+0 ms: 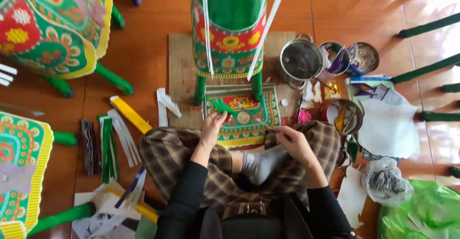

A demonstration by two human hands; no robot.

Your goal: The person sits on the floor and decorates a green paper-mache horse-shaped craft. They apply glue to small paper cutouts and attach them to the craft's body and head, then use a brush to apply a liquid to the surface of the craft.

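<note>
Here the left hand presses flat, fingers together, on the patterned panel; right hand pinches a thin tool. Decorating step; next likely needs steady alignment.

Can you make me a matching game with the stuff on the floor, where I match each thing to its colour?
Things:
1. metal pot
2. long flat strip left of the knee
3. plastic bag at bottom right
4. sock

Colours:
a. grey
b. green
c. silver
d. yellow

Pairs: 1-c, 2-d, 3-b, 4-a
</note>
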